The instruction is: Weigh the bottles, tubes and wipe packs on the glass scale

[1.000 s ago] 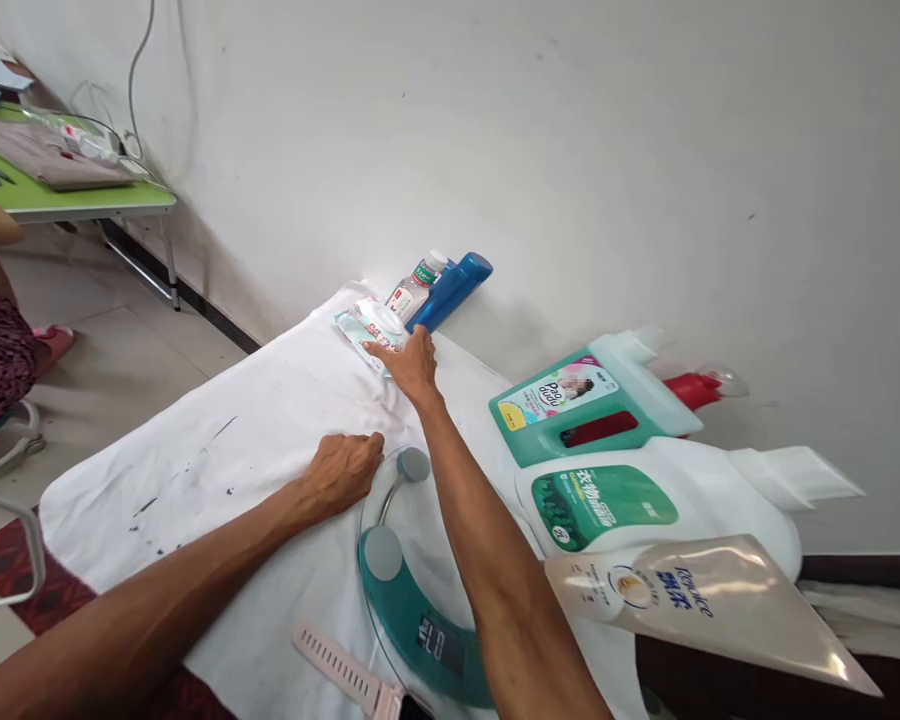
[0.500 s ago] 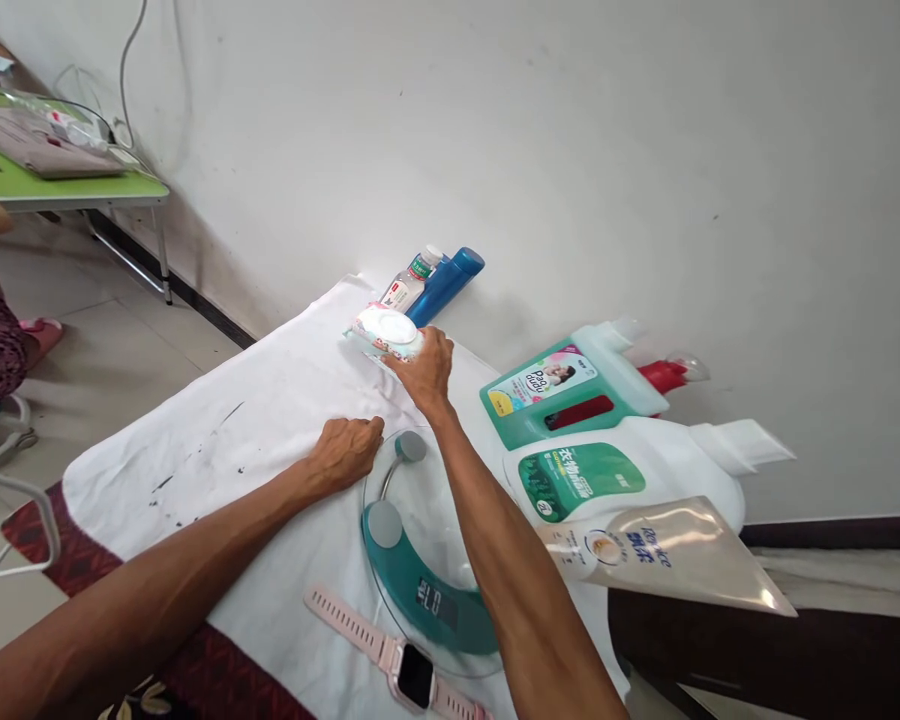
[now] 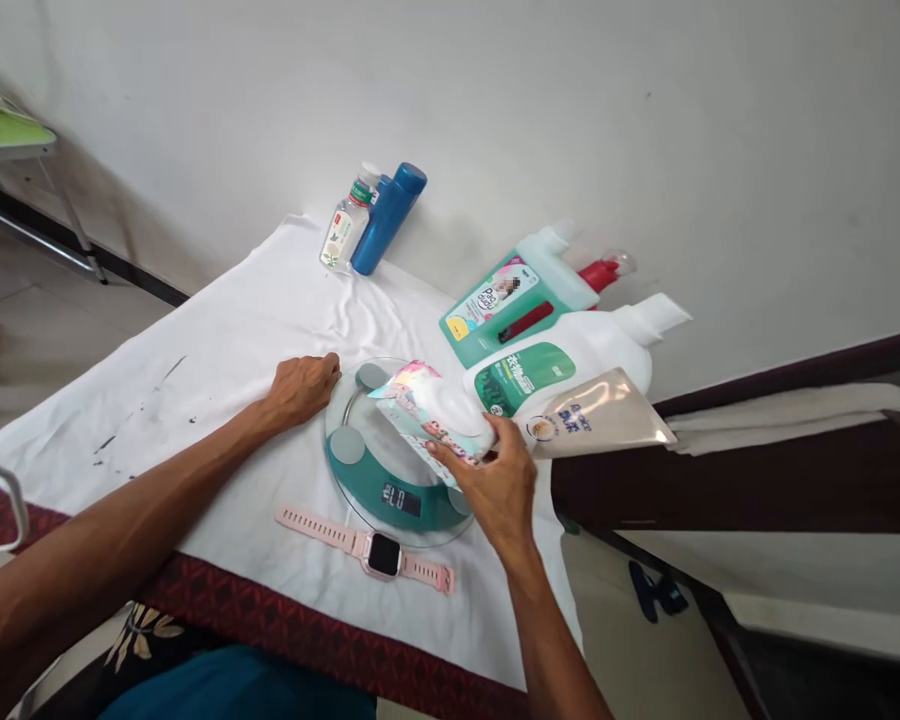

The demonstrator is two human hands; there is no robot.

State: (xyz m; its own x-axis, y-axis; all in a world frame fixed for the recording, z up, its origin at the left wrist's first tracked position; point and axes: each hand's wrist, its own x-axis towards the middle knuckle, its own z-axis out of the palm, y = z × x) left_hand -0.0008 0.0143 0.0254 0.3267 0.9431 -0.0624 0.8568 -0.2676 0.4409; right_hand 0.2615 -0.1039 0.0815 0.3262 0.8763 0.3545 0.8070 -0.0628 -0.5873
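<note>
My right hand is closed around one end of a wet wipes pack, a pastel packet with a white lid. It holds the pack tilted above the round glass weighing scale. The scale has a teal band and a lit display. My left hand rests in a loose fist on the white cloth at the scale's upper left rim, and nothing shows in its fingers. A pink-strapped smartwatch lies in front of the scale.
By the wall stand a clear bottle and a blue bottle. Right of the scale are a green detergent jug, a white detergent bottle, a beige pouch-like tube and a red bottle. Dark slippers lie on the floor.
My right hand has lifted the wet wipes pack from beside the far bottles and brought it nearer, over the scale. My left hand stays by the scale. The view has swung right and down.
</note>
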